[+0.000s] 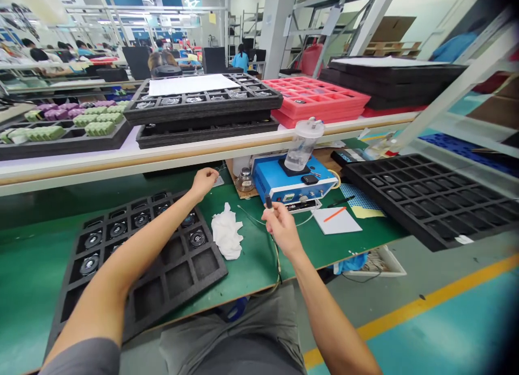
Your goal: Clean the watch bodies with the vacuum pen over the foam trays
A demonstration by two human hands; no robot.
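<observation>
My left hand (204,183) reaches over the far side of the green bench, its fingers pinched together. What they hold, if anything, is too small to make out. Just beyond the fingertips lies a small pale card (219,181). My right hand (283,226) is closed around a small black stick-like piece (268,201) that points up; a cable (278,261) hangs below this hand toward the bench edge. Between the hands lies a crumpled white tissue (227,231). Under my left forearm is a black foam tray (178,280) with round black parts (198,237) in several compartments.
A blue box machine (265,181) with a clear lidded cup (300,150) stands behind my right hand, beside a glass jar (245,180). A white pad (348,223) with an orange pen lies rightward, near another black tray (438,202). The shelf (194,159) overhead carries stacked trays.
</observation>
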